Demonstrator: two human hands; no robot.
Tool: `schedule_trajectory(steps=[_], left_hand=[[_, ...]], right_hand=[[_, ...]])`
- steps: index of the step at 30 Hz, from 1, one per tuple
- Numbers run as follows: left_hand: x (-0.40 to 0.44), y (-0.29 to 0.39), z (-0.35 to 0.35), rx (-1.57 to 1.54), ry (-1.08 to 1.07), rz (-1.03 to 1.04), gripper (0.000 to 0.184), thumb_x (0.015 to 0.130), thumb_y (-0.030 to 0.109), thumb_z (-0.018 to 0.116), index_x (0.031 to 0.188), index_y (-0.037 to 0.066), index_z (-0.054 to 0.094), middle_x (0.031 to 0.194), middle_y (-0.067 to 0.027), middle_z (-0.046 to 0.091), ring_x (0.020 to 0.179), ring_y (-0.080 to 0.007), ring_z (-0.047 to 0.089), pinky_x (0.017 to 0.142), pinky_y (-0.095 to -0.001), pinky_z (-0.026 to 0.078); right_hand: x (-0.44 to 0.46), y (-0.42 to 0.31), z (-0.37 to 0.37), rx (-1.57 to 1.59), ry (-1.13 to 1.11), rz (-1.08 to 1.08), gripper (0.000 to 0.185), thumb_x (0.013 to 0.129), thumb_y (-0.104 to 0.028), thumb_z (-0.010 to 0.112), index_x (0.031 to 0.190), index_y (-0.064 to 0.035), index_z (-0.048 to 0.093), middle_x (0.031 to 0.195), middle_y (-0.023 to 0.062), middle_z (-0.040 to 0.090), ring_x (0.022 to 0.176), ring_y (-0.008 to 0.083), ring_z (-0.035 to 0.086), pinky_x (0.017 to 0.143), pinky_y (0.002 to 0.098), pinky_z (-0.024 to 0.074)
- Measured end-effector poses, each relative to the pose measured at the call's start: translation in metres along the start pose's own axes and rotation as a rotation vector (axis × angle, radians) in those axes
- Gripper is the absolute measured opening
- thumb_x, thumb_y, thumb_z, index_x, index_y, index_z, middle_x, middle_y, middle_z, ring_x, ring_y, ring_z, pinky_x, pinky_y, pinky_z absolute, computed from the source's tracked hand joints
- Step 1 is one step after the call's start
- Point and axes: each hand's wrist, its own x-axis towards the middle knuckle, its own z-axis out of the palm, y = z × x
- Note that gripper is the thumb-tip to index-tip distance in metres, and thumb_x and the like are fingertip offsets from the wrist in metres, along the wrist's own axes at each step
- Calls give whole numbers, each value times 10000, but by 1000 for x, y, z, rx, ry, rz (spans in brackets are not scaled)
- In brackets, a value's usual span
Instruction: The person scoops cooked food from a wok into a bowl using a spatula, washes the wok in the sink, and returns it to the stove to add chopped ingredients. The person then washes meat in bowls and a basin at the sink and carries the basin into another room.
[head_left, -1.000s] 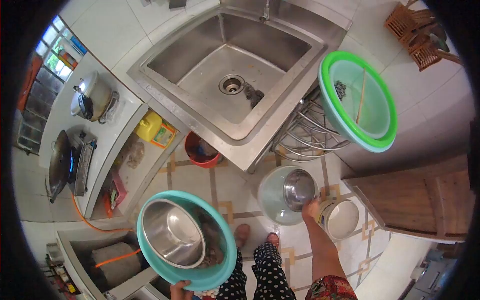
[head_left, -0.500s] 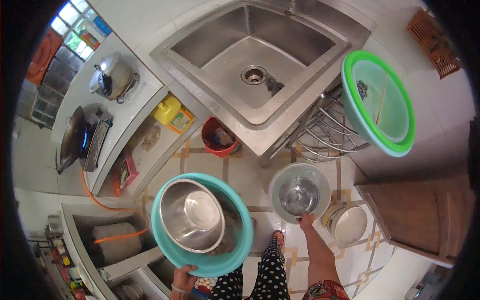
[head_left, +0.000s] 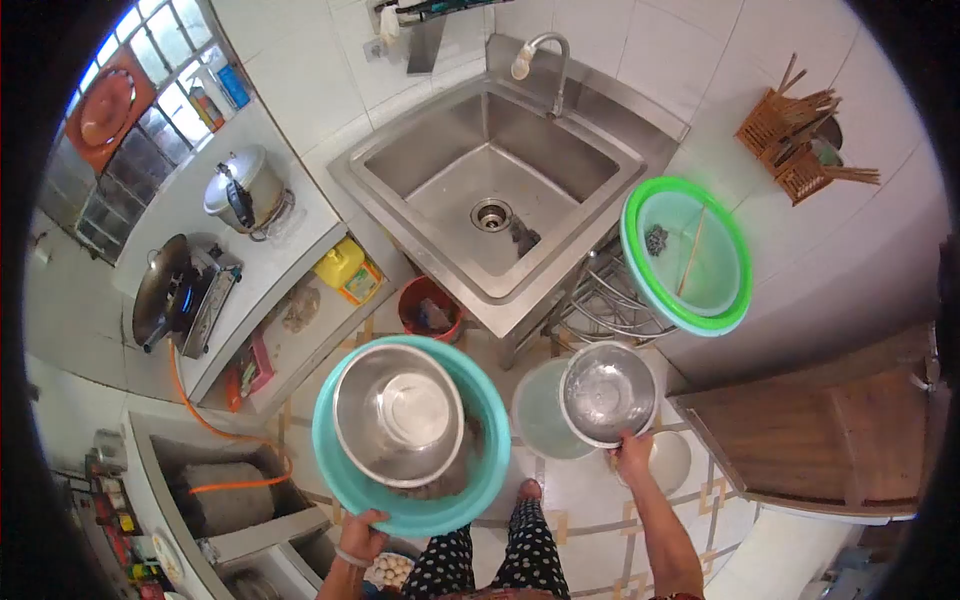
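My left hand (head_left: 362, 538) is closed on the near rim of a teal basin (head_left: 492, 470). Inside that basin rests an empty-looking stainless steel bowl (head_left: 412, 408), and beside it is some brownish stuff I cannot make out. My right hand (head_left: 632, 455) grips the near edge of a smaller metal bowl (head_left: 608, 392), with wet-looking shine on its inner surface. This metal bowl is over the right part of a pale translucent bucket (head_left: 545, 412) on the floor and hides part of it. A white lidded bucket (head_left: 672, 462) stands just right of my right hand.
Ahead is a steel sink (head_left: 440, 215) with a tap (head_left: 560, 70). Green and teal basins (head_left: 742, 255) sit on a metal rack (head_left: 605, 310) at right. A wok (head_left: 165, 285) is on a lit stove at left. Eggs (head_left: 388, 572) lie near my left forearm; a wooden cabinet (head_left: 830, 430) stands right.
My right hand has lifted the metal bowl out of the translucent bucket and moved it right. My left hand still holds the teal basin. The head view has tilted up.
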Motion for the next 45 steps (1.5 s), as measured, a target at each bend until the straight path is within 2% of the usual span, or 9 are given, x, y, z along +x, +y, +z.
schedule_trajectory(steps=[9, 16, 18, 20, 23, 32, 35, 44, 45], left_hand=[[-16, 92, 103, -18, -281, 93, 458, 685, -121, 469, 1113, 31, 415, 957, -89, 516, 858, -225, 567, 686, -344, 511], [34, 108, 135, 60, -311, 84, 284, 712, -71, 502, 983, 10, 478, 784, -81, 530, 736, -235, 583, 547, -294, 457], [79, 89, 132, 141, -353, 362, 288, 711, -67, 502, 989, 5, 474, 816, -92, 534, 725, -230, 582, 551, -307, 471], [37, 121, 165, 21, -409, 123, 332, 705, -90, 481, 1025, -3, 455, 909, -121, 537, 779, -245, 584, 614, -360, 514], [22, 136, 190, 50, -271, 46, 192, 731, -78, 477, 911, -20, 445, 797, -97, 514, 688, -203, 571, 597, -329, 505], [75, 122, 179, -48, -409, 14, 220, 752, -83, 428, 966, -47, 389, 927, -164, 492, 854, -317, 577, 726, -465, 534], [73, 125, 183, -31, -384, 7, 253, 737, -103, 426, 982, -58, 381, 939, -168, 489, 867, -326, 574, 732, -480, 531], [66, 131, 185, -62, -356, -85, 323, 719, -110, 440, 1033, -54, 387, 1011, -194, 496, 886, -330, 572, 757, -467, 528], [67, 131, 186, -68, -352, -107, 317, 722, -105, 447, 1029, -49, 392, 1012, -189, 498, 881, -326, 573, 757, -462, 529]], right_hand=[[-89, -208, 37, -129, -150, -42, 140, 697, 33, 486, 815, 80, 546, 637, 117, 565, 408, 170, 505, 285, 266, 347], [-109, -265, 84, -305, -157, -198, 152, 731, 10, 466, 823, 99, 548, 638, 138, 557, 420, 191, 516, 281, 290, 358], [-108, -271, 99, -336, -152, -238, 177, 753, -1, 445, 840, 111, 552, 660, 148, 562, 425, 203, 523, 284, 283, 375], [-106, -277, 109, -388, -161, -268, 191, 756, -2, 441, 855, 117, 551, 667, 155, 564, 430, 202, 526, 287, 279, 386], [-111, -289, 127, -555, -119, -369, 207, 757, -12, 435, 845, 137, 549, 659, 184, 577, 425, 225, 557, 301, 307, 432], [-138, -314, 188, -916, -151, -647, 264, 706, 15, 478, 938, 141, 487, 686, 269, 564, 520, 351, 598, 437, 405, 500], [-127, -296, 197, -1126, -108, -1225, 391, 690, 31, 506, 1059, 131, 423, 793, 284, 541, 686, 405, 579, 597, 452, 490], [-129, -284, 162, -852, 54, -1174, 514, 701, 51, 478, 1200, 42, 355, 999, 294, 516, 828, 428, 553, 731, 453, 458], [-125, -279, 151, -758, 77, -900, 508, 704, 50, 473, 1199, 40, 355, 1014, 287, 518, 833, 408, 566, 704, 443, 475]])
